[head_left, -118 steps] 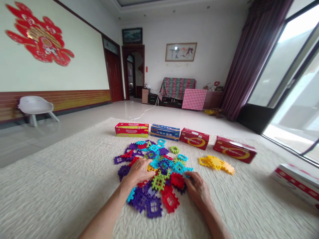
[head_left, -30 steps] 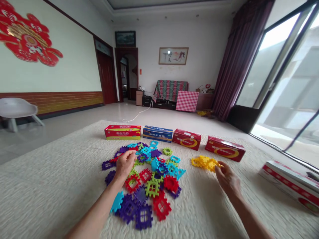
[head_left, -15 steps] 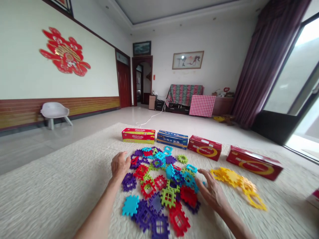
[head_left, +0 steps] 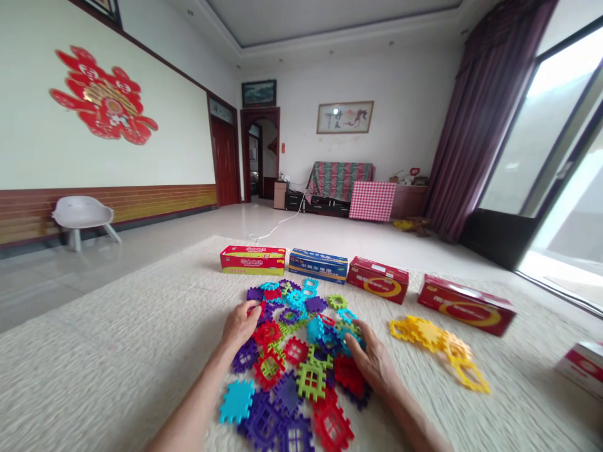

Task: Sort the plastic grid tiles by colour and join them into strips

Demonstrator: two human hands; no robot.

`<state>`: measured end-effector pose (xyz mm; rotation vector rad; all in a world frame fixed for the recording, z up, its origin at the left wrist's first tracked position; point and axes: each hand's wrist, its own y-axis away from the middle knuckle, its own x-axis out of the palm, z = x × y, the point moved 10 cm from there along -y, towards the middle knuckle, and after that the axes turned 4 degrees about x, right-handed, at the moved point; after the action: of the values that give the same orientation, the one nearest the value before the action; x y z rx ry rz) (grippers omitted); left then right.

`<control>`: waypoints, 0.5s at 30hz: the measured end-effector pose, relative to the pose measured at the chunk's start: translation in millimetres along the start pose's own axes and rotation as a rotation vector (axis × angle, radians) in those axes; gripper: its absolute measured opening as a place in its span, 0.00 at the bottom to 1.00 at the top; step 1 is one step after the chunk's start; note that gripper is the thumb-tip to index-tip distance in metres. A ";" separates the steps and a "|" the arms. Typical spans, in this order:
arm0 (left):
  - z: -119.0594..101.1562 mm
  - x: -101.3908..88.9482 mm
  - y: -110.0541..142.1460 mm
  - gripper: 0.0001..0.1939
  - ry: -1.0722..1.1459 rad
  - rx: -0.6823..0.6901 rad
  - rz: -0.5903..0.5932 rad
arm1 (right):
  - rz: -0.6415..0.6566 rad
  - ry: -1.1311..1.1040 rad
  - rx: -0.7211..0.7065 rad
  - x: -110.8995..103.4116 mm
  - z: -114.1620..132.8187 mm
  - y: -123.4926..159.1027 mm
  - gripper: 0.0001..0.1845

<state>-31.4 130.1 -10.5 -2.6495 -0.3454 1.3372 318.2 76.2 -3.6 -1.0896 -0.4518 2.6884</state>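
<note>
A heap of flat, notch-edged plastic building pieces lies on the quilted mat in purple, red, green and light blue. At the heap's left side, my left hand [head_left: 239, 326] has its thumb and fingers closed at a small red building piece [head_left: 262, 308]. My right hand [head_left: 375, 359] reaches in from the right, thumb and fingers apart around light blue pieces [head_left: 357, 339]; whether it touches them is unclear. Just below its thumb is a red piece [head_left: 347, 375]. A green window piece [head_left: 311, 380] lies between the hands, nearer to me.
Behind the heap stand a red-yellow box [head_left: 253, 261], a blue box [head_left: 318, 266] and two dark red boxes [head_left: 378, 280] [head_left: 466, 304]. Yellow pieces [head_left: 431, 335] form a separate group at right. Another box [head_left: 584, 367] sits at the right edge. A white chair [head_left: 83, 213] stands far left.
My left hand has moved right and its fingers have closed at the red piece. The right hand has moved left over the light blue pieces. The view has turned slightly right.
</note>
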 end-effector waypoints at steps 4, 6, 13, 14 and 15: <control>-23.4 -3.0 8.4 0.20 0.117 0.032 -0.002 | -0.003 -0.178 0.013 3.6 13.5 3.1 0.28; -34.8 -8.4 10.3 0.19 0.172 0.067 -0.015 | -0.009 -0.292 -0.008 -1.4 25.3 2.9 0.28; -48.0 -9.8 -22.3 0.24 0.545 0.184 0.069 | 0.057 -0.458 -0.103 -14.6 48.0 -37.3 0.23; -42.5 -9.6 -32.7 0.24 0.547 0.186 0.059 | 0.031 -0.403 -0.076 -13.8 38.3 -48.5 0.24; -34.9 -10.7 -43.9 0.24 0.517 0.185 0.024 | 0.011 -0.335 -0.032 -10.9 25.2 -59.8 0.26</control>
<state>-15.3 168.2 28.9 -2.7124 -0.1128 0.6082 312.6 123.5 41.8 -0.6474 -0.5443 2.8908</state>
